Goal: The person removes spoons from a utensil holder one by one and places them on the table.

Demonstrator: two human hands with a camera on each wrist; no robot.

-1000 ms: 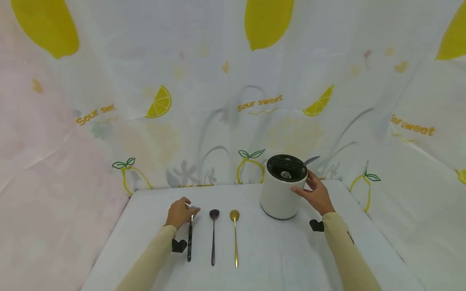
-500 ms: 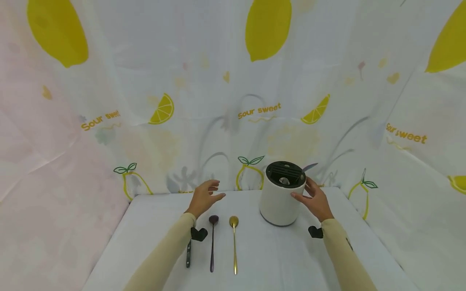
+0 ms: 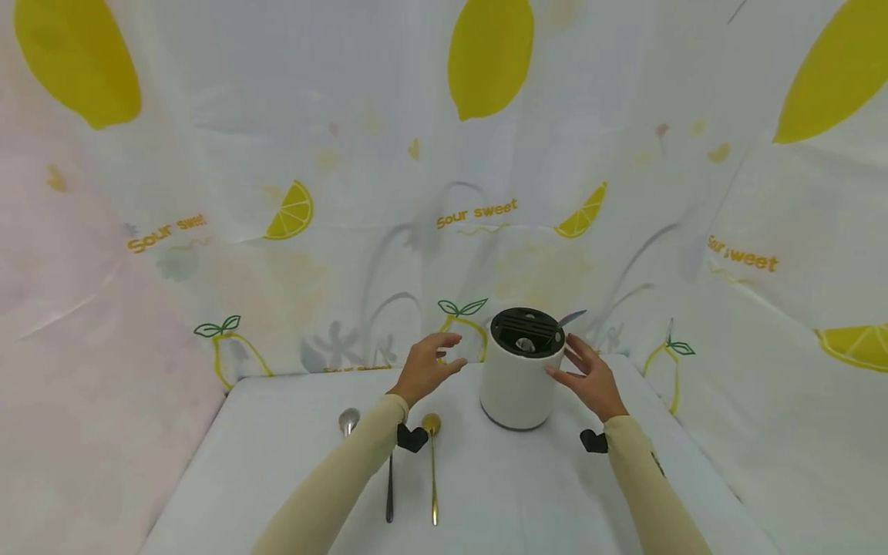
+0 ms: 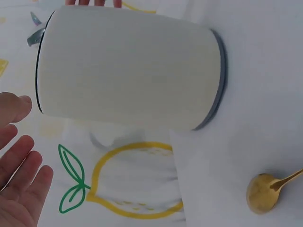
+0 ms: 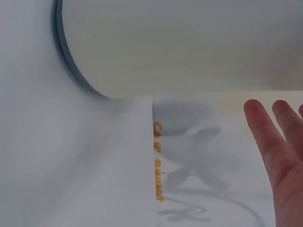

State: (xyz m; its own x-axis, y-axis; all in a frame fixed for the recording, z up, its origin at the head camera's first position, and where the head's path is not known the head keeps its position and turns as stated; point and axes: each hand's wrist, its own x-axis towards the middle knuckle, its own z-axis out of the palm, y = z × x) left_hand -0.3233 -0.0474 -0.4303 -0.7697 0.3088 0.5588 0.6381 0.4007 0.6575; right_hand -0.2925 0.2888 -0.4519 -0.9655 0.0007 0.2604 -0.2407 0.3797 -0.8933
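A white cylindrical utensil holder point(image 3: 516, 389) with a black slotted top stands upright at the back right of the table. A small blade-like piece point(image 3: 573, 317) sticks out of its top on the right. My left hand point(image 3: 428, 368) is in the air left of the holder, fingers spread and holding nothing; in the left wrist view its thumb lies near the holder's top rim. At the holder's right side is my right hand point(image 3: 590, 381), fingers extended, fingertips right by the wall. Below my left forearm lie a silver spoon point(image 3: 349, 420), a dark spoon handle point(image 3: 390, 493) and a gold spoon point(image 3: 432, 423).
A white cloth covers the table point(image 3: 513, 493). Behind it hangs a white curtain point(image 3: 388, 270) with lemon prints, its lower part close behind the holder. My left sleeve point(image 3: 333, 478) hides parts of the silver and dark spoons.
My left hand has left the silver spoon, with nothing in it, and moved right toward the holder. My right hand stays beside the holder. The head view has shifted slightly.
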